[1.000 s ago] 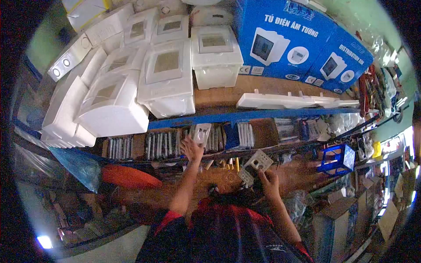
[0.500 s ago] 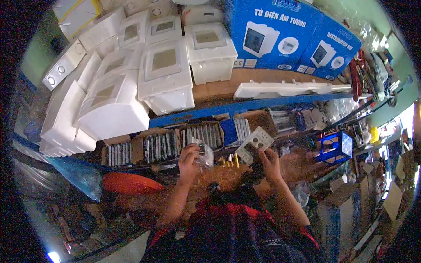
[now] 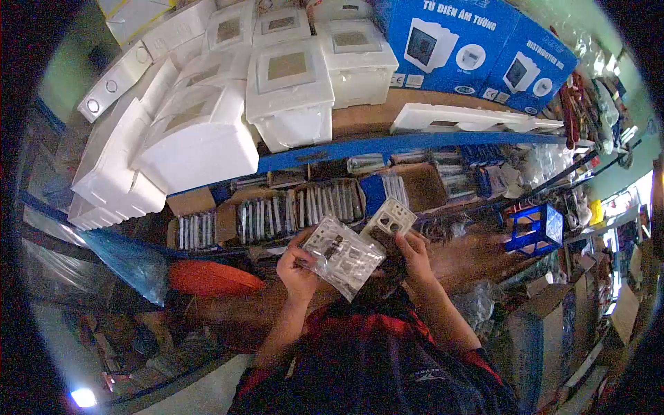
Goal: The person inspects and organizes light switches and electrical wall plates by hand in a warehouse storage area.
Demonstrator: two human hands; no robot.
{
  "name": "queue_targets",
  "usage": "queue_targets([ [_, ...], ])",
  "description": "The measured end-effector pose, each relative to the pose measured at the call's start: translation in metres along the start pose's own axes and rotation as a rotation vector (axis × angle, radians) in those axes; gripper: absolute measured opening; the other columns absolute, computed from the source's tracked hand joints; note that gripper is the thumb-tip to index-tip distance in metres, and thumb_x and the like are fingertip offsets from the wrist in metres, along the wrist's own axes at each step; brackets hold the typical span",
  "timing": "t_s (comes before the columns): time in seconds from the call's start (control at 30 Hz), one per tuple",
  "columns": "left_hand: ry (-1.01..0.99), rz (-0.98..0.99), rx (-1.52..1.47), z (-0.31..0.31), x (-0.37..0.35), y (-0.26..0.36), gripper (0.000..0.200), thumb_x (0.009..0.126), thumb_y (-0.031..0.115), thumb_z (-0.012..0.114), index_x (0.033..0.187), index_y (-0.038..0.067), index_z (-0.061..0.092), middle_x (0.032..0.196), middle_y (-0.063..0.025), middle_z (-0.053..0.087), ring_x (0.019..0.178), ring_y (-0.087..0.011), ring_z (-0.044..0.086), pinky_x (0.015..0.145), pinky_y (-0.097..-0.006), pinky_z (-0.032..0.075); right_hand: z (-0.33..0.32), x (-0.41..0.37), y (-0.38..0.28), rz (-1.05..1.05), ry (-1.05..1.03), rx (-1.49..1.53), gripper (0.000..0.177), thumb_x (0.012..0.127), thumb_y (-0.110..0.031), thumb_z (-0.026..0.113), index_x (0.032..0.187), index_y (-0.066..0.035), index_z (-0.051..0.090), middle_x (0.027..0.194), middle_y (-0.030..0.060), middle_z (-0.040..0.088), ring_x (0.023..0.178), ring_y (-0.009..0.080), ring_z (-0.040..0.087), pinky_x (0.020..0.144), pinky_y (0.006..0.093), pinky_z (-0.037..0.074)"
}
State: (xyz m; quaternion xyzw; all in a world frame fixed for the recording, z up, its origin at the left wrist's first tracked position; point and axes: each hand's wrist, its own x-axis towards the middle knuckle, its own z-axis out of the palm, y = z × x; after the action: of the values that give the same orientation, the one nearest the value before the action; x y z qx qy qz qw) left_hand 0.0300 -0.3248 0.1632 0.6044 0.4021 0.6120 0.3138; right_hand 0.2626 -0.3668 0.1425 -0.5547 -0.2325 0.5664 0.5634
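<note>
Bagged plate [image 3: 340, 257] is now off the lower row and closer to the body, beside the bare plate [image 3: 391, 218]; left hand [image 3: 296, 274] came back with it.

Upper shelf [image 3: 387, 146]: blue cartons [image 3: 499, 61] toward the back right, white boxes [image 3: 287, 104] piled at the left end. Pile leans and a few hang over the front edge. Knock from a raised arm or the head could tip one onto the hands.

White panel [image 3: 412, 119] lies along the front edge, right half. Thin and close to the lip, so a sleeve catch could drag it off.

Lower row below that edge: small cartons [image 3: 227, 225] packed tight with flat packs. Pulling on one could bring its neighbours out.

Both plates are in mid-air in front of the row, no support under either. Bag's right side overlaps or nearly meets the bare plate; can't tell if they touch. Film could snag on its corner and twist both.

Left fingers are pinched on the bag's left edge. Loose film, so the plate could slide inside and swing the weight down. Right hand [image 3: 417, 257] has thumb and fingers closed on the bare plate's lower right corner. One-corner hold, so a bump could rotate it out.
</note>
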Motion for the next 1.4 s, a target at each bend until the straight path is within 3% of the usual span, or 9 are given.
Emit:
queue_targets([
  [0.1, -0.063, -0.320, -0.573, 0.000, -0.006, -0.014, 0.022, 0.072, 0.000, 0.066, 0.070, 0.007, 0.044, 0.110, -0.0155, 0.059, 0.103, -0.0232, 0.056, 0.086, -0.0335, 0.043, 0.005, -0.005, -0.011, 0.002, -0.085, 0.011, 0.035, 0.089, -0.031, 0.056, 0.103, 0.001, 0.059, 0.094, 0.0055, 0.061, 0.087, 0.0140, 0.055, 0.079, 0.0261, 0.043],
  [0.17, -0.004, -0.460, -0.325, -0.005, -0.016, -0.010, 0.019, 0.076, 0.001, 0.063, 0.075, 0.008, 0.045, 0.105, -0.0114, 0.060, 0.099, -0.0202, 0.056, 0.085, -0.0326, 0.043, 0.004, 0.011, -0.002, 0.011, -0.088, -0.058, 0.033, 0.088, -0.028, 0.057, 0.105, -0.001, 0.059, 0.093, 0.0060, 0.062, 0.089, 0.0158, 0.057, 0.081, 0.0279, 0.045],
  [0.27, 0.130, -0.686, -0.652, -0.007, -0.016, 0.008, 0.019, 0.077, 0.001, 0.062, 0.081, 0.009, 0.045, 0.096, -0.0058, 0.058, 0.092, -0.0162, 0.055, 0.084, -0.0316, 0.043, 0.001, 0.074, 0.050, -0.004, -0.099, -0.029, 0.034, 0.087, -0.030, 0.058, 0.103, 0.000, 0.059, 0.090, 0.0058, 0.062, 0.086, 0.0163, 0.058, 0.078, 0.0297, 0.046],
  [0.53, -0.012, -0.488, -0.966, -0.038, -0.035, -0.001, 0.023, 0.076, 0.000, 0.064, 0.083, 0.006, 0.044, 0.115, -0.0139, 0.053, 0.105, -0.0223, 0.053, 0.089, -0.0350, 0.043, 0.045, 0.145, 0.097, 0.183, -0.105, -0.251, 0.038, 0.086, -0.033, 0.058, 0.109, -0.002, 0.056, 0.095, 0.0058, 0.061, 0.086, 0.0173, 0.056, 0.079, 0.0317, 0.045],
  [0.7, -0.074, -0.257, -0.603, -0.043, -0.022, 0.006, 0.018, 0.075, -0.003, 0.060, 0.078, 0.006, 0.045, 0.121, -0.0213, 0.050, 0.111, -0.0271, 0.050, 0.092, -0.0376, 0.041, 0.062, 0.017, 0.000, 0.560, -0.462, 0.139, 0.045, 0.085, -0.032, 0.059, 0.116, 0.000, 0.053, 0.114, 0.0110, 0.057, 0.105, 0.0203, 0.051, 0.092, 0.0331, 0.039],
  [0.8, -0.154, -0.204, -0.423, -0.040, -0.019, 0.005, 0.011, 0.078, -0.005, 0.050, 0.073, 0.005, 0.048, 0.122, -0.0197, 0.051, 0.112, -0.0266, 0.050, 0.092, -0.0349, 0.039, 0.033, -0.006, 0.015, -0.020, -0.914, -0.447, 0.047, 0.082, -0.033, 0.064, 0.113, 0.001, 0.055, 0.112, 0.0102, 0.058, 0.104, 0.0208, 0.051, 0.091, 0.0330, 0.039],
  [1.03, -0.319, -0.254, -0.001, -0.050, -0.014, 0.020, 0.004, 0.074, -0.001, 0.054, 0.072, 0.001, 0.053, 0.118, -0.0156, 0.054, 0.104, -0.0234, 0.053, 0.088, -0.0315, 0.039, 0.048, -0.035, -0.010, 0.016, -0.536, -0.385, 0.032, 0.082, -0.018, 0.065, 0.106, 0.003, 0.058, 0.100, 0.0054, 0.062, 0.094, 0.0136, 0.054, 0.085, 0.0291, 0.041],
  [1.17, -0.306, -0.493, -0.325, -0.034, -0.018, 0.044, 0.008, 0.077, 0.006, 0.062, 0.076, 0.003, 0.054, 0.087, -0.0028, 0.055, 0.070, -0.0099, 0.045, 0.066, -0.0241, 0.040, 0.043, -0.037, -0.008, -0.050, -0.628, -0.369, 0.030, 0.083, -0.015, 0.064, 0.106, 0.003, 0.057, 0.097, 0.0041, 0.062, 0.090, 0.0120, 0.054, 0.082, 0.0281, 0.042],
  [1.4, -0.423, -0.365, 0.225, -0.036, -0.017, 0.035, 0.030, 0.068, 0.020, 0.077, 0.075, 0.004, 0.052, 0.088, -0.0054, 0.054, 0.080, -0.0147, 0.050, 0.068, -0.0286, 0.042, 0.048, -0.043, -0.002, -0.160, -0.490, -0.357, 0.029, 0.082, -0.021, 0.064, 0.100, 0.003, 0.060, 0.090, 0.0051, 0.064, 0.082, 0.0114, 0.056, 0.075, 0.0286, 0.046],
])
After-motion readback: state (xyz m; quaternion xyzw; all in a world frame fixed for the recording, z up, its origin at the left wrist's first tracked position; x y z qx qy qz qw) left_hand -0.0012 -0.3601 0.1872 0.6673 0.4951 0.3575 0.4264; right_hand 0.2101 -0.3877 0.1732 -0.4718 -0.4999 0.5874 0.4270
